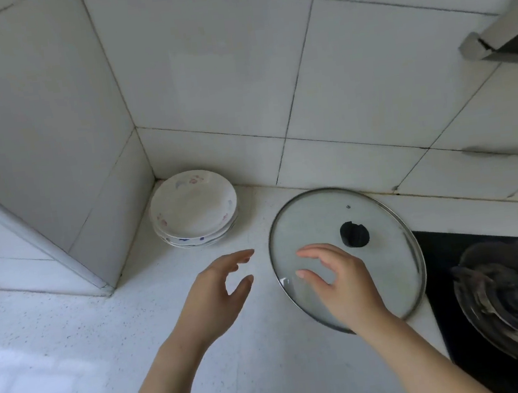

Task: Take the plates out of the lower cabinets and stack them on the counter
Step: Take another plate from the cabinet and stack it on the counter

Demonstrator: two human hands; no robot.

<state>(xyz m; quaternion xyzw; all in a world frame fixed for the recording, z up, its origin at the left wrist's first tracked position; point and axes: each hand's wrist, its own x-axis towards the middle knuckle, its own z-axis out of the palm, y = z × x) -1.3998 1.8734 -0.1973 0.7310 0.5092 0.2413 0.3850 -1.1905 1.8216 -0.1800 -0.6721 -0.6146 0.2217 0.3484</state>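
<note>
Stack of plates (194,208) sits on white speckled desk (76,362) in the tiled wall corner, centre-left of frame. Plates are white with pink and blue floral print on the rims; exact count is hard to tell. Glass lid (312,219) with metal rim and black knob (354,234) lies flat on the desk right of the stack, its right edge reaching the black gas stove (447,271) at lower right. Left hand (217,293) is lower centre, near the stack but apart from it, fingers (242,256) spread, loosely curved, holding nothing. Right hand (341,280) is over the lid, fingers (309,250) apart, gripping nothing; contact with the glass cannot be told. Range hood (504,39) corner is upper right.
</note>
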